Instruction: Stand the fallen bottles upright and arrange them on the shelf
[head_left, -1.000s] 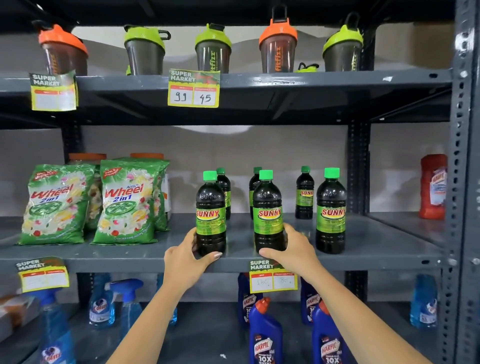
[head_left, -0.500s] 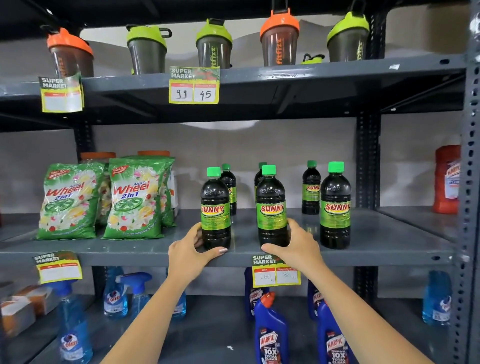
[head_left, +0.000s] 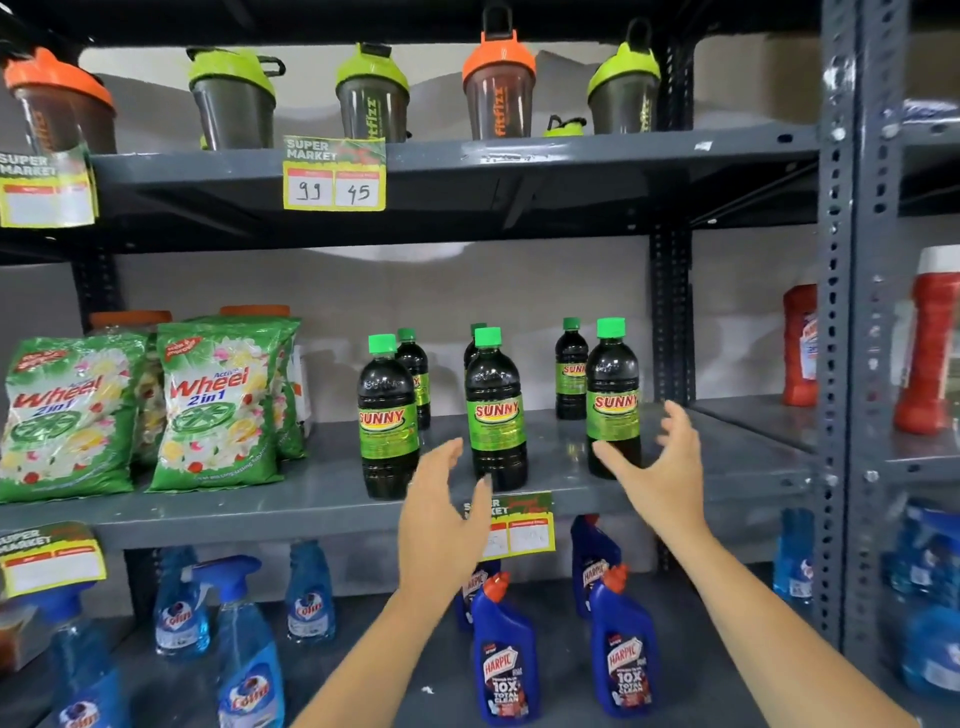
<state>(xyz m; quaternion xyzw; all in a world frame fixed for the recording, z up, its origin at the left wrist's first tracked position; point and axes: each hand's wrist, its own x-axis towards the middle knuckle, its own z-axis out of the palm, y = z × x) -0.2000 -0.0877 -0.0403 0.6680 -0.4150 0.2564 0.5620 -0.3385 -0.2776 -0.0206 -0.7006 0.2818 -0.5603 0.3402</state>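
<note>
now | six sunny bottles (head_left: 496, 415) upright on middle shelf (head_left: 311, 499) | left hand (head_left: 441, 514) spread, empty, below front row | right hand (head_left: 662, 462) spread beside right bottle (head_left: 613, 400), contact unclear | likely liquid-heavy, smooth plastic; grip mid-label

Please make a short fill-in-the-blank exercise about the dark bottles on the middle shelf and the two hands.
1. The dark plastic bottles with green caps number ____ in all.
2. Every one of them stands ____.
3. The left hand and the right hand are both ____, holding nothing.
4. The right hand is nearest the front bottle farthest to the ____.

Missing words: six; upright; open; right
</note>
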